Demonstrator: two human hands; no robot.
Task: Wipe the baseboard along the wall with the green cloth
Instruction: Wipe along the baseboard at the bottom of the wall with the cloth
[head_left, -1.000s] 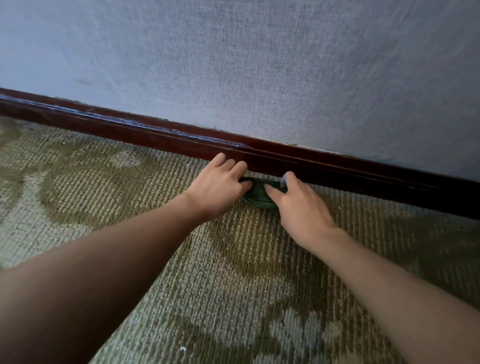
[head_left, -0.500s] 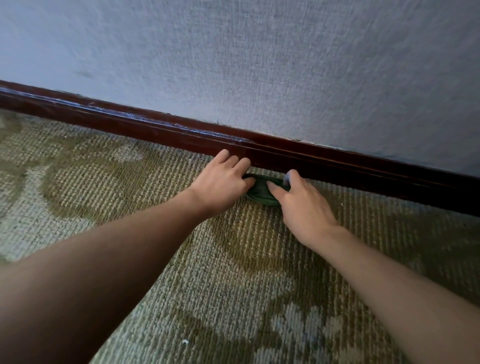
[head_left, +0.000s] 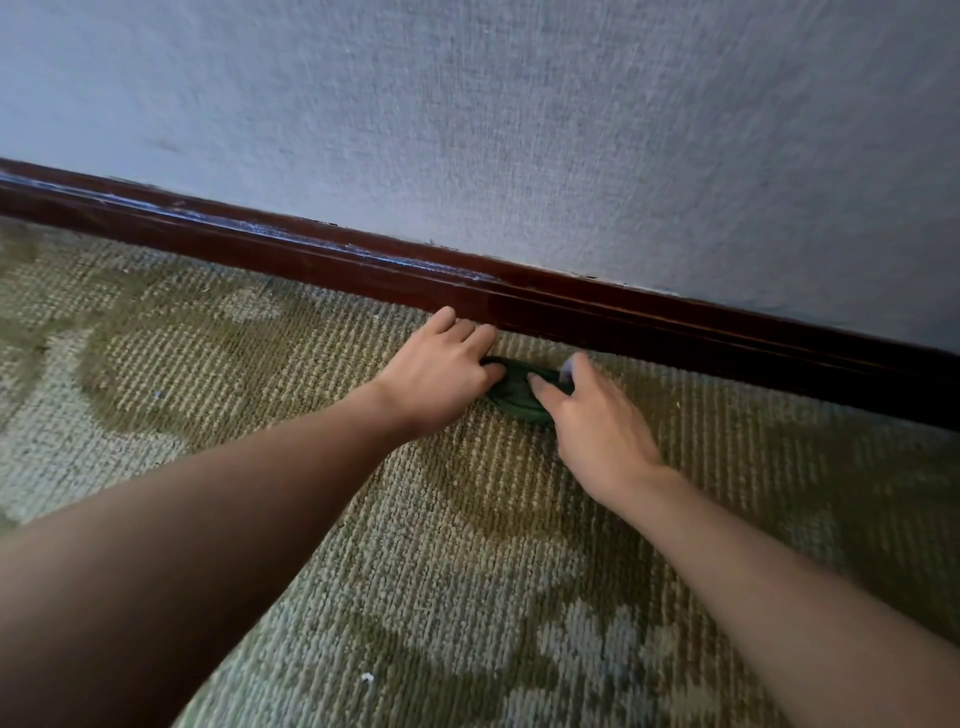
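Both hands hold the bunched green cloth between them: the left hand grips its left edge with curled fingers, and the right hand pinches its right side with thumb and forefinger. The cloth lies on the patterned carpet, just in front of the dark baseboard under the pale wall.

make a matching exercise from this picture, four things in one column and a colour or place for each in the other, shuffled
Things
1. green cloth
2. baseboard
3. wall
4. carpet

Colour or place
a. dark reddish-brown, glossy strip
b. pale grey-blue, textured
c. bunched up between the left hand and the right hand
d. olive and beige pattern

Pairs: 1-c, 2-a, 3-b, 4-d
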